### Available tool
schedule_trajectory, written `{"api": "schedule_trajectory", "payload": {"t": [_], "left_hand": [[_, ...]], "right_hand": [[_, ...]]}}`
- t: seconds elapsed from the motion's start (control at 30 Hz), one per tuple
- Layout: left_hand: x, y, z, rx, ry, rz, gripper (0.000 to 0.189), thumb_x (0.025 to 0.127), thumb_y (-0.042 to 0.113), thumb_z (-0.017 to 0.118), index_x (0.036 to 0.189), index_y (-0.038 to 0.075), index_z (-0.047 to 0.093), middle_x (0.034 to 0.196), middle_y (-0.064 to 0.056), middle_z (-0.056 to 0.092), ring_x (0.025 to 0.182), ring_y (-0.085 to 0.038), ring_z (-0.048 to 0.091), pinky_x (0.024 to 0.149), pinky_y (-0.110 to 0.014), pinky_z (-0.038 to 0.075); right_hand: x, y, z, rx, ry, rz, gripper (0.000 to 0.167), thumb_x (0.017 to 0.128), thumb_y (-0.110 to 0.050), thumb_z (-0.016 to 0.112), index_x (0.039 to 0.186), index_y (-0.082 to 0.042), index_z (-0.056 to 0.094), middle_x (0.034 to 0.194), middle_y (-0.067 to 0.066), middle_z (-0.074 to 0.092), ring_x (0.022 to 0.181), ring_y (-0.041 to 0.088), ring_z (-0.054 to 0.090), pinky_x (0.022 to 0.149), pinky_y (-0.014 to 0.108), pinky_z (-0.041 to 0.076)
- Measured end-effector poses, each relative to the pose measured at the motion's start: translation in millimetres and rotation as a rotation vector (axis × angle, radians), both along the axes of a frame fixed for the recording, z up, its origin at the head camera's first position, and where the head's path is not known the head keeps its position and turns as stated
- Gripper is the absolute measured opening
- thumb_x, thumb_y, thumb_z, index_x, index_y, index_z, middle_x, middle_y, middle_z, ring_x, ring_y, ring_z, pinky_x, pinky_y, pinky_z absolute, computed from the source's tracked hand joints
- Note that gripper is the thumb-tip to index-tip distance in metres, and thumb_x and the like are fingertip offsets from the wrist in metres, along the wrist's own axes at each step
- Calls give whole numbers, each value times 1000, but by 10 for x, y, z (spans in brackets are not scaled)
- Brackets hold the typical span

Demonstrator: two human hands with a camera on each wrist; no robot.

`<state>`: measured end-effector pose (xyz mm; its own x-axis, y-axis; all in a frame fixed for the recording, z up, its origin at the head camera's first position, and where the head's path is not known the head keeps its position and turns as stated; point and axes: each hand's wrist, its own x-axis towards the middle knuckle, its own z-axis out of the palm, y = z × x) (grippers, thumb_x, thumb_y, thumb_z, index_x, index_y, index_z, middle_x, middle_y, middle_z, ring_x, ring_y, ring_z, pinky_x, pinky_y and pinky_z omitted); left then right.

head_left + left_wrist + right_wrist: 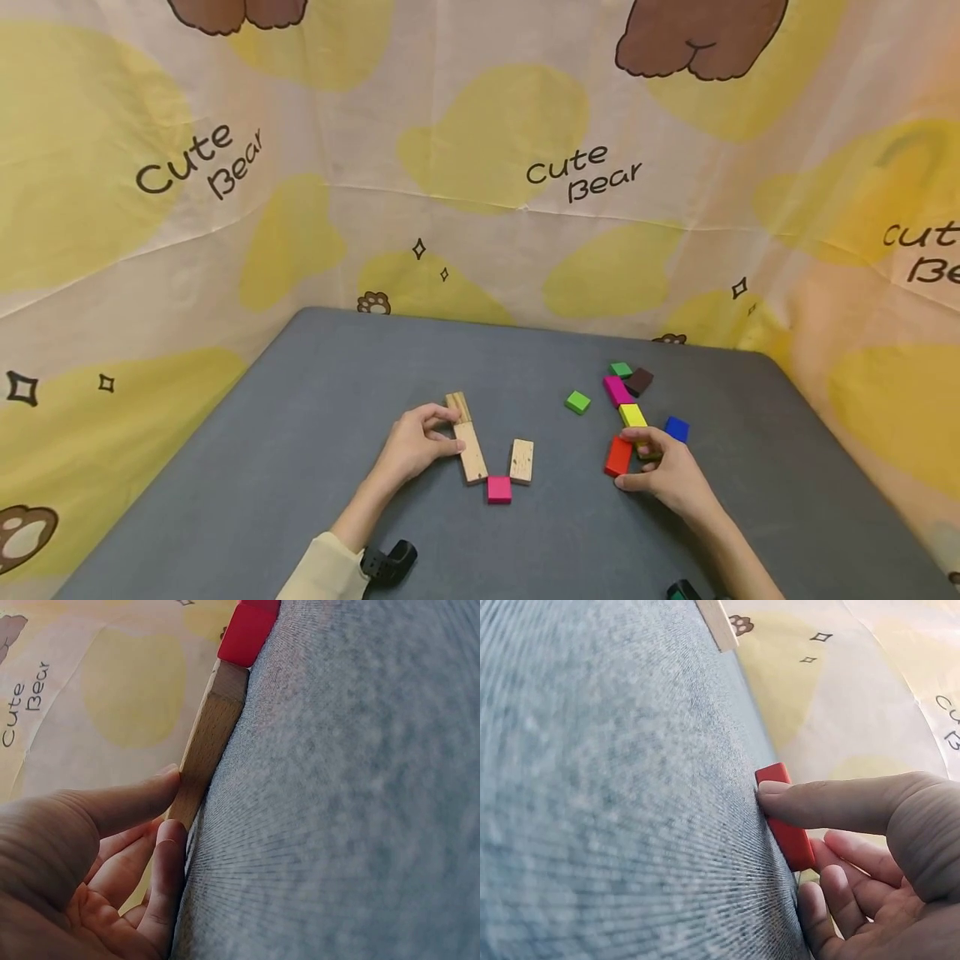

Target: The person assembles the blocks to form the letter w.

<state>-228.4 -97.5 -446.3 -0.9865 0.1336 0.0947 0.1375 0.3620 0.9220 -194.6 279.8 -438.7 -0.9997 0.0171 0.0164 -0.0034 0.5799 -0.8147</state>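
Lying on counter [300,483]: red block [618,457], pinched by right hand [670,473]; wooden block [472,457], gripped by left hand [414,441], adjoined by pink block [498,490].

Runs grey-blue across the bench [352,375], pale and grained along the wooden blocks [470,454]. Turns solid on the red block [618,456], pink block [498,490], magenta block [617,390], yellow block [632,414], blue block [677,429], brown block [640,382] and green blocks [577,402]. Spreads yellow blotches [495,125], brown paws [373,303] and black lettering [585,171] over the cream backdrop [480,229].
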Motion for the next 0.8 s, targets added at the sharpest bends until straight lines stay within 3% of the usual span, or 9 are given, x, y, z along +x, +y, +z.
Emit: {"api": "schedule_trajectory", "payload": {"t": [0.43,0.8], "left_hand": [[-26,5,-19,5,-6,7,36,77,7,85,109,7,70,114,-4,70,72,-14,68,67,-33,49],[-8,6,-16,-9,-16,15,37,77,8,85,110,8,70,116,-4,70,72,-14,67,68,-34,49]], "right_hand": [[0,25,71,-108,-26,36,76,66,-9,92,132,-1,56,126,14,61,109,29,52,81,30,48],[10,23,64,-188,-14,51,76,68,-8,91,134,1,54,128,16,59,112,30,53,82,29,50]]}}
